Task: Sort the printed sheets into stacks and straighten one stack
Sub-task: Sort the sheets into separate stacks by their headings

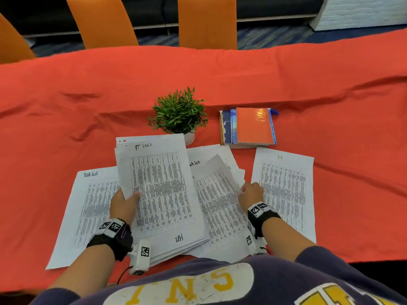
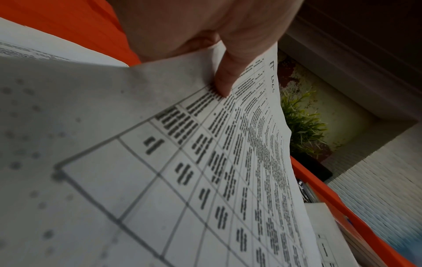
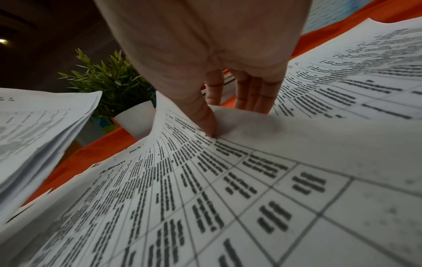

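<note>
My left hand [image 1: 125, 202] holds a thick bundle of printed sheets [image 1: 160, 190] by its left edge, thumb [image 2: 224, 79] on the top page headed "IT LOGS". The bundle is lifted off the cloth. My right hand [image 1: 250, 194] pinches the right edge of a loose sheet [image 1: 220, 194] from the middle pile, thumb [image 3: 205, 117] on top, and that edge curls upward. A single sheet headed "Task list" [image 1: 88, 208] lies flat at the left. Another single sheet [image 1: 286, 192] lies flat at the right, beside my right hand.
A potted green plant [image 1: 179, 113] stands just behind the papers. A stack of books [image 1: 248, 127] with an orange cover lies to its right. The red tablecloth [image 1: 220, 80] stretches far back, with orange chairs [image 1: 207, 20] behind it.
</note>
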Demonstrator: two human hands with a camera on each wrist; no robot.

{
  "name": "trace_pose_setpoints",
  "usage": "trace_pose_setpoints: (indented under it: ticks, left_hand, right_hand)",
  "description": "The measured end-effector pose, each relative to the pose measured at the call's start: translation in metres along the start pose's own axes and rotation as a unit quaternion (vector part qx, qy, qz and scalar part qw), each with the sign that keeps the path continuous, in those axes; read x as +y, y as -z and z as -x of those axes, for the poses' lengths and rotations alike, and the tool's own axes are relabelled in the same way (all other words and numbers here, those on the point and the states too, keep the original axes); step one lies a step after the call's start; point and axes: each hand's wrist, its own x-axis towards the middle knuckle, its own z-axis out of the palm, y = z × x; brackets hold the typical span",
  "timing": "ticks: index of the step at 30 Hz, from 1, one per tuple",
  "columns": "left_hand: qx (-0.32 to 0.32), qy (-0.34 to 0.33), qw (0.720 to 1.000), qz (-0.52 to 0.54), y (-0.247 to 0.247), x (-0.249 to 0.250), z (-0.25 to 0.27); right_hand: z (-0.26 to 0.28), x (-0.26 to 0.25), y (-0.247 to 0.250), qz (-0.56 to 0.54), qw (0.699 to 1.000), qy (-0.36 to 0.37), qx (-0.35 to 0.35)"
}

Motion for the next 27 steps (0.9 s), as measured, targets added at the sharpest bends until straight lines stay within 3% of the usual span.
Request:
trace_pose_setpoints:
  ticks: [6,13,18,24,27]
  left_hand:
    - [0.012,0.001,1.0,-0.006,0.01,-0.002,-0.004]
    - [0.01,-0.007,1.0,-0.011,0.013,-0.002,-0.008]
    - [0.006,-0.013,1.0,-0.015,0.013,-0.001,-0.01]
    - [-0.006,-0.02,1.0,-0.02,0.008,-0.002,-0.01]
    - [-0.017,-0.025,0.999,-0.012,0.002,-0.002,-0.01]
  right_hand:
    - [-0.008,0.002,-0.004,-0.013,1.0,-0.016,0.011]
    - [-0.005,-0.004,0.001,0.002,0.999,0.016,0.03]
    - [-0.004,-0.006,-0.001,-0.058,0.996,0.066,0.019]
    - [0.001,-0.011,0.012,-0.152,0.988,0.026,-0.008]
    - [-0.003,-0.005,0.022,-0.112,0.993,0.028,0.007]
